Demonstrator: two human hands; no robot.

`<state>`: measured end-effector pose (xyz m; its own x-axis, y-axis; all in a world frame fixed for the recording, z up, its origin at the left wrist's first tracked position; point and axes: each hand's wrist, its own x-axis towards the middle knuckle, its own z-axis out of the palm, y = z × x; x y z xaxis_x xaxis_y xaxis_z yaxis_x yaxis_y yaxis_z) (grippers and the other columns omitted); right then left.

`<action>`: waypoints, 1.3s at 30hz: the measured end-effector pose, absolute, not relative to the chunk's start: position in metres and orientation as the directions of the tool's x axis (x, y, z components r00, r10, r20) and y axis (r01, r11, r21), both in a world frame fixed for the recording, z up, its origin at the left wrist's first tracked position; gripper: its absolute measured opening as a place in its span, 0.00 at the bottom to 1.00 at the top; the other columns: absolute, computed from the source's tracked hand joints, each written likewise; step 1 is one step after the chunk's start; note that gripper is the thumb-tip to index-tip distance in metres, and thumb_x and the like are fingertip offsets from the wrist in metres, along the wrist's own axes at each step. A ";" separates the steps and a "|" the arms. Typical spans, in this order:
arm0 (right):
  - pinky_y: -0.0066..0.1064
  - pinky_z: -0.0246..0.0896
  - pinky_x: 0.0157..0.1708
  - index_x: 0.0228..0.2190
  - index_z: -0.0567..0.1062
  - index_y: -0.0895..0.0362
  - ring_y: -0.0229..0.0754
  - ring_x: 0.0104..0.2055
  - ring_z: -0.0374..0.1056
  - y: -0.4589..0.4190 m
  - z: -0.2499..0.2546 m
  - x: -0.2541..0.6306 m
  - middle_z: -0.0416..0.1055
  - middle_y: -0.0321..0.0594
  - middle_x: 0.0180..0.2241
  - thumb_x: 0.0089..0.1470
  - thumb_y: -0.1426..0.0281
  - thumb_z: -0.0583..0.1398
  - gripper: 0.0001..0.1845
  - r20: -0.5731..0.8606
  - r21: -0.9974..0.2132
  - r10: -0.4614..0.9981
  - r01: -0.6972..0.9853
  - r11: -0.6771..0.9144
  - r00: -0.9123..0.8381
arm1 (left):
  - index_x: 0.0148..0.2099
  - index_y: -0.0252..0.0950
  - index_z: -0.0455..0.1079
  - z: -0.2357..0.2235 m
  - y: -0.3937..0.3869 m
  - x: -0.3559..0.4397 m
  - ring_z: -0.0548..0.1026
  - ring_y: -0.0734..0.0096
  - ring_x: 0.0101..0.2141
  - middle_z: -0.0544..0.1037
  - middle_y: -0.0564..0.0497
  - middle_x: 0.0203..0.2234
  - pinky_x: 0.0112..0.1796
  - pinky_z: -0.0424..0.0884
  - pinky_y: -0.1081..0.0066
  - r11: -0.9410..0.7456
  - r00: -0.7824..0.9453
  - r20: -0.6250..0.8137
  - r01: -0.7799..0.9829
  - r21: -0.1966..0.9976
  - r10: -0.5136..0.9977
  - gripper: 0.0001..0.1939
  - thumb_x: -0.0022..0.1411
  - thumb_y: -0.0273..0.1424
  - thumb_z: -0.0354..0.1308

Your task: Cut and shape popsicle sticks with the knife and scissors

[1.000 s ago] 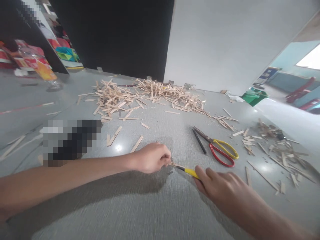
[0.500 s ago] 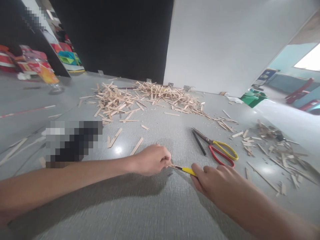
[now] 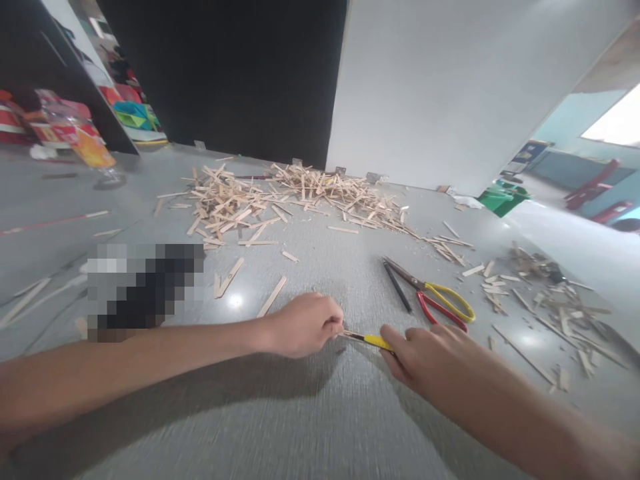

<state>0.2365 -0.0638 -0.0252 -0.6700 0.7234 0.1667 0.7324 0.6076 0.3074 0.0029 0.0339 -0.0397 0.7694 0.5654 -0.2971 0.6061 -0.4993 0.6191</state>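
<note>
My left hand [image 3: 307, 325] is closed in a pinch on a small wooden stick [image 3: 347, 331], most of it hidden by my fingers. My right hand [image 3: 425, 357] grips a yellow craft knife [image 3: 377, 341] by its handle. The dark front end of the knife points left and meets the stick close to my left fingertips; the exact contact is too small to make out. Just beyond my right hand lie scissors [image 3: 425, 288] with one yellow and one red handle, beside a black pen-like rod [image 3: 399, 287].
Heaps of wooden sticks [image 3: 230, 200] lie at the back against a black and white panel [image 3: 410, 87]. More scraps [image 3: 570, 320] are scattered at right. A plastic bottle [image 3: 87, 143] stands far left, and a green container [image 3: 503, 198] sits at the right.
Both hands keep their grips and almost the same positions. The whole view has shifted very slightly; nothing was picked up or let go.
</note>
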 end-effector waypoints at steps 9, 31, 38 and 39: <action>0.39 0.46 0.15 0.36 0.69 0.53 0.40 0.13 0.65 -0.071 -0.057 0.255 0.64 0.29 0.20 0.76 0.68 0.38 0.23 0.244 0.391 0.695 0.724 0.568 -0.677 | 0.60 0.35 0.70 -0.046 0.029 0.003 0.78 0.58 0.49 0.75 0.43 0.55 0.48 0.78 0.54 -0.546 0.771 -0.232 0.596 0.588 0.592 0.19 0.72 0.37 0.61; 0.32 0.55 0.13 0.38 0.80 0.72 0.42 0.15 0.62 -0.101 -0.049 0.220 0.62 0.38 0.18 0.59 0.87 0.53 0.16 0.260 0.686 0.680 0.627 0.370 -0.686 | 0.27 0.39 0.52 -0.061 0.020 0.005 0.50 0.74 0.20 0.56 0.59 0.17 0.26 0.46 0.67 -0.586 0.748 -0.005 0.524 0.617 0.664 0.20 0.74 0.29 0.47; 0.36 0.64 0.21 0.47 0.74 0.67 0.44 0.24 0.73 -0.090 -0.069 0.241 0.72 0.41 0.29 0.72 0.76 0.44 0.19 0.398 0.435 0.730 0.815 0.383 -0.556 | 0.31 0.39 0.57 -0.057 0.018 0.004 0.58 0.73 0.21 0.60 0.59 0.18 0.27 0.50 0.69 -0.541 0.736 -0.027 0.521 0.661 0.676 0.16 0.75 0.31 0.49; 0.36 0.65 0.22 0.46 0.73 0.65 0.43 0.25 0.73 -0.089 -0.068 0.241 0.72 0.40 0.29 0.74 0.71 0.43 0.20 0.418 0.393 0.741 0.840 0.373 -0.525 | 0.31 0.39 0.58 -0.056 0.018 0.003 0.60 0.72 0.22 0.62 0.59 0.18 0.27 0.51 0.69 -0.532 0.738 -0.035 0.518 0.670 0.674 0.16 0.75 0.31 0.49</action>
<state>0.2412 -0.0889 -0.0679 -0.5249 0.7412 0.4184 0.8403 0.3731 0.3934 0.0033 0.0184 -0.0559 0.7376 0.6743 -0.0351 0.5179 -0.5316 0.6703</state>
